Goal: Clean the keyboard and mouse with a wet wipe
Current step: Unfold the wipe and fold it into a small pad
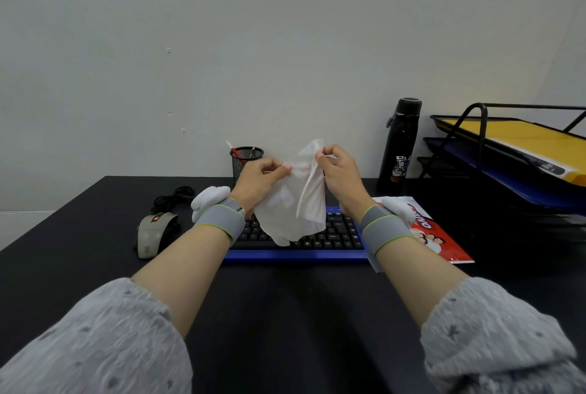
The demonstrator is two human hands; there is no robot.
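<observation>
Over your black-and-blue keyboard (336,235): crumpled thin white wet wipe (291,203).
Left hand (257,181): pinching it, 10 o'clock.
Right hand (342,177): pinching it, 1 o'clock.

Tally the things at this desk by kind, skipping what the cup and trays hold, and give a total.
Keyboard: 1
Mouse: 1
Wet wipe: 1
Wipe packet: 1
Mesh pen cup: 1
Bottle: 1
Tray rack: 1
Total: 7

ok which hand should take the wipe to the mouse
Left, likely: the mouse lies left of the keyboard, nearer the left hand; the right hand would need to cross. Both pinch the wipe.
</observation>
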